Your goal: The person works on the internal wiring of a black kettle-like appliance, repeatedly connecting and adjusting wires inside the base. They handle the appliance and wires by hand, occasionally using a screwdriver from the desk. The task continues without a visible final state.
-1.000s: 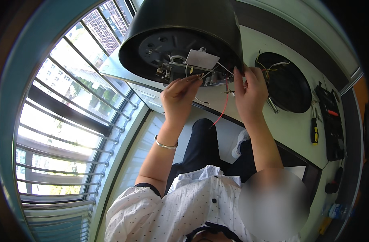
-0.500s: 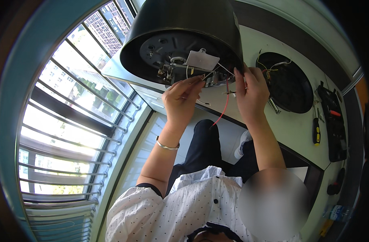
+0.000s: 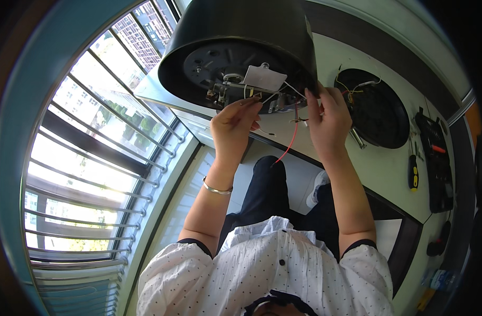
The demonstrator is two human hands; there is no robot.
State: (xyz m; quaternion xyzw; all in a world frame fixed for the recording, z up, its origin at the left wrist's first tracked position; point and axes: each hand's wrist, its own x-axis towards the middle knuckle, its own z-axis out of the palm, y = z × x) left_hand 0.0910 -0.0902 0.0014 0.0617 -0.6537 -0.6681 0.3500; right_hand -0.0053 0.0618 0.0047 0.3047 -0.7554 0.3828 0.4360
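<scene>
A black round appliance housing [image 3: 241, 26], like a rice cooker's body, is tipped so its open underside faces me. Inside are a dark metal plate [image 3: 207, 63], a pale flat tab [image 3: 264, 78] and metal terminals. My left hand [image 3: 234, 118] is closed at the housing's lower part, thumb and fingertips pinching a thin wire by the terminals; its tip is partly hidden. My right hand [image 3: 329, 118] grips the right rim, thumb on the inner side, close to a white wire [image 3: 293, 89]. A red wire [image 3: 292, 145] hangs down between my hands.
On the pale table to the right lies a round black base cover [image 3: 375, 113] with loose wires. Beyond it are a yellow-and-black screwdriver [image 3: 412, 171] and a black tool case [image 3: 436, 158]. Barred windows [image 3: 88, 158] line the left. My knees are below the table edge.
My left hand's fingertips have shifted slightly left and up along the terminals. My right hand stays at the rim, and the housing has barely moved.
</scene>
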